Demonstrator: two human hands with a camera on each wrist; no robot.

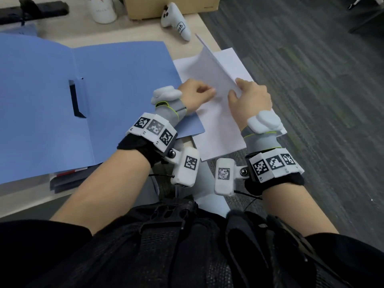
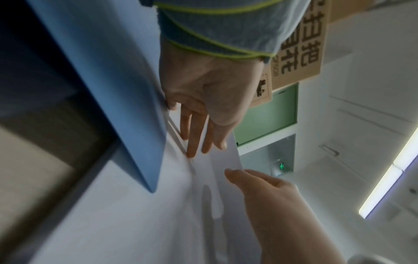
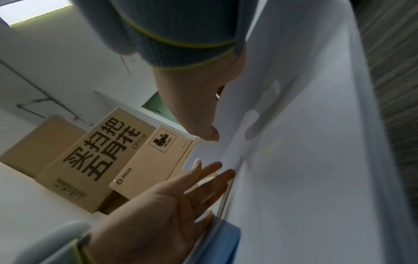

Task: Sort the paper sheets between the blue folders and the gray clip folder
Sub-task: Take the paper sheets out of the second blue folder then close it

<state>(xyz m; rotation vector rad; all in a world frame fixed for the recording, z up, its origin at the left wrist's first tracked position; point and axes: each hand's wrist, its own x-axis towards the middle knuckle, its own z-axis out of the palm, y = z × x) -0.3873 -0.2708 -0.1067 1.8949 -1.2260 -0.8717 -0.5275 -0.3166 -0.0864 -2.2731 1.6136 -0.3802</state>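
An open blue folder (image 1: 114,80) lies flat on the desk and fills its left side. To its right, a stack of white paper sheets (image 1: 218,132) overhangs the desk's right edge. My left hand (image 1: 195,94) rests straight fingers (image 2: 194,135) on the stack beside the folder's edge (image 2: 101,71). My right hand (image 1: 249,100) pinches the near edge of the top sheet (image 1: 209,67) and holds it tilted up. In the right wrist view the thumb (image 3: 210,134) lies on the sheet (image 3: 305,160) and finger shadows show through it. A dark grey folder (image 1: 68,179) peeks out under the blue one.
A white controller (image 1: 176,19), a cardboard box (image 1: 170,5) and a white bottle (image 1: 104,9) stand at the back of the desk. Grey carpet (image 1: 311,100) lies past the desk's right edge. More cardboard boxes (image 3: 101,160) show in the wrist views.
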